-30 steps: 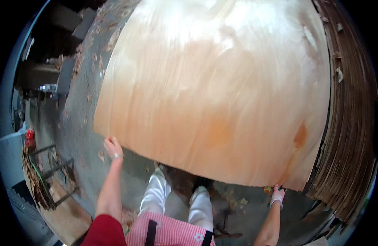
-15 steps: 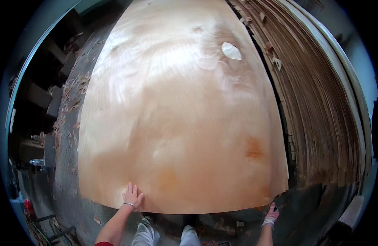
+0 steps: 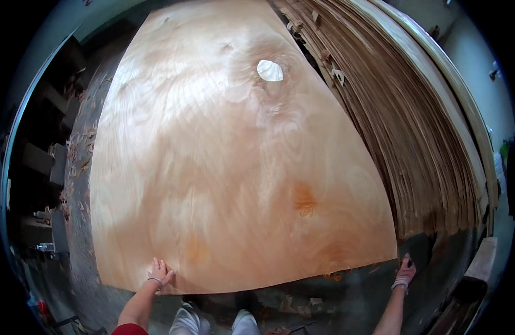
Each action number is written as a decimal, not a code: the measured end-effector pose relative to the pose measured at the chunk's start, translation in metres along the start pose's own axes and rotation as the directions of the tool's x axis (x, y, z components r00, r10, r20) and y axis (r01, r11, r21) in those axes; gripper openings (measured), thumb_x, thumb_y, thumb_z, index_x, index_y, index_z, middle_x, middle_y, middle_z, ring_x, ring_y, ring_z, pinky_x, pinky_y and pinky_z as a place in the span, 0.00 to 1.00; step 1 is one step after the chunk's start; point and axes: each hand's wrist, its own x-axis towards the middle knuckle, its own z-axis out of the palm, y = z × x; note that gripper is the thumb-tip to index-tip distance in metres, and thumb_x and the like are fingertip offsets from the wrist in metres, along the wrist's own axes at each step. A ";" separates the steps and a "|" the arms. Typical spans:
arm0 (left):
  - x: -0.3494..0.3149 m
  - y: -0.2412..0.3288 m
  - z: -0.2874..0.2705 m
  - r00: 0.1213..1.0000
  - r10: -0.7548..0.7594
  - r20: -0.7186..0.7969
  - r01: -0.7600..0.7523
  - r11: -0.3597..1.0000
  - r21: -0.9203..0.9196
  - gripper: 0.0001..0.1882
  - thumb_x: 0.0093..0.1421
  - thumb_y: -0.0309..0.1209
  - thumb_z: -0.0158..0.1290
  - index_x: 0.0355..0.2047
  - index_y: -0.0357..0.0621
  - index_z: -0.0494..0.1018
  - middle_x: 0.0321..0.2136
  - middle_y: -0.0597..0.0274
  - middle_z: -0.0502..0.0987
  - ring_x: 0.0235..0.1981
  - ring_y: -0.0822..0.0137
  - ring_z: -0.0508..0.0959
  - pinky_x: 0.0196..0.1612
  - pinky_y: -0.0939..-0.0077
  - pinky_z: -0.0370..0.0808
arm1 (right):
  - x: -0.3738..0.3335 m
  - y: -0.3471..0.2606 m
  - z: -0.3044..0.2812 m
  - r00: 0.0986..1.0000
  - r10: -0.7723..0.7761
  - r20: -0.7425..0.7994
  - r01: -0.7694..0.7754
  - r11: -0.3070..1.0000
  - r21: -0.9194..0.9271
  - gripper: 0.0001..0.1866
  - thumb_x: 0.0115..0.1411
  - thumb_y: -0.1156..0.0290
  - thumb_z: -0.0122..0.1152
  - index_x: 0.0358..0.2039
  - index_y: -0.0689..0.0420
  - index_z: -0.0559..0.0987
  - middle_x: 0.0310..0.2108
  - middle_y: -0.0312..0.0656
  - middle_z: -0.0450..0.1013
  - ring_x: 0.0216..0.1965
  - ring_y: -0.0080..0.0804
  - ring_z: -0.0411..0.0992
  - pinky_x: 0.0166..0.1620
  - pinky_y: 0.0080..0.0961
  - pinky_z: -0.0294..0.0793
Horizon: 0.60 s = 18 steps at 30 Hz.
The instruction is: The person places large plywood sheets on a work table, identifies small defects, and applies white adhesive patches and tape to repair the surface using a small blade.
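Observation:
A large pale wood veneer sheet (image 3: 235,162) spreads out in front of me, its near edge just beyond my feet. It has a white leaf-shaped spot (image 3: 270,71) toward the far right and an orange-brown stain (image 3: 305,200) nearer me. My left hand (image 3: 161,273) lies flat on the sheet by its near left edge, fingers stretched and holding nothing. Just right of the sheet's near right corner, my right hand (image 3: 403,273) is closed, wearing a light covering at palm and wrist. Something small and dark shows at its fingers, too small to name.
A tall stack of brown veneer sheets (image 3: 391,117) runs along the right side. Veneer scraps (image 3: 78,148) litter the dark floor on the left. Grey blocks (image 3: 58,164) and a clear bottle (image 3: 45,247) sit farther left. More scraps (image 3: 288,304) lie near my feet (image 3: 245,322).
My right hand has moved right, off the sheet's near right corner, and that side of the sheet now reaches farther right. My left hand stays flat on the sheet. The whole view has shifted.

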 end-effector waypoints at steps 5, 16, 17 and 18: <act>0.014 -0.016 0.013 1.000 0.014 0.013 -0.014 1.000 -0.009 0.45 0.52 0.59 0.38 0.60 0.44 0.38 0.61 0.50 0.29 0.62 0.54 0.34 0.57 0.44 0.43 | 0.022 -0.075 -0.013 0.988 0.147 -0.043 -0.147 0.989 0.015 0.26 0.51 0.48 0.53 0.33 0.62 0.72 0.23 0.40 0.69 0.20 0.30 0.66 0.18 0.26 0.63; 0.012 -0.018 0.013 0.999 0.040 0.021 -0.040 0.999 -0.026 0.44 0.52 0.58 0.39 0.60 0.43 0.38 0.61 0.49 0.30 0.62 0.53 0.34 0.58 0.45 0.44 | 0.021 -0.197 0.051 0.990 0.137 0.007 -0.138 0.989 0.047 0.30 0.44 0.39 0.52 0.26 0.57 0.72 0.20 0.39 0.65 0.15 0.31 0.62 0.15 0.25 0.59; 0.007 -0.011 0.007 0.999 0.032 0.021 -0.031 0.999 -0.030 0.44 0.52 0.57 0.39 0.60 0.43 0.39 0.61 0.49 0.30 0.62 0.53 0.34 0.58 0.46 0.44 | 0.015 -0.205 0.056 0.987 0.158 0.014 -0.159 0.987 0.011 0.29 0.44 0.38 0.52 0.25 0.56 0.71 0.18 0.39 0.65 0.14 0.31 0.62 0.14 0.25 0.59; 0.004 -0.007 0.004 1.000 0.023 0.020 -0.023 0.999 -0.034 0.44 0.52 0.57 0.39 0.60 0.44 0.39 0.61 0.50 0.30 0.62 0.53 0.35 0.57 0.46 0.44 | 0.008 -0.212 0.063 0.986 0.166 0.025 -0.167 0.985 0.053 0.29 0.44 0.38 0.53 0.24 0.56 0.71 0.18 0.38 0.64 0.13 0.31 0.62 0.14 0.25 0.58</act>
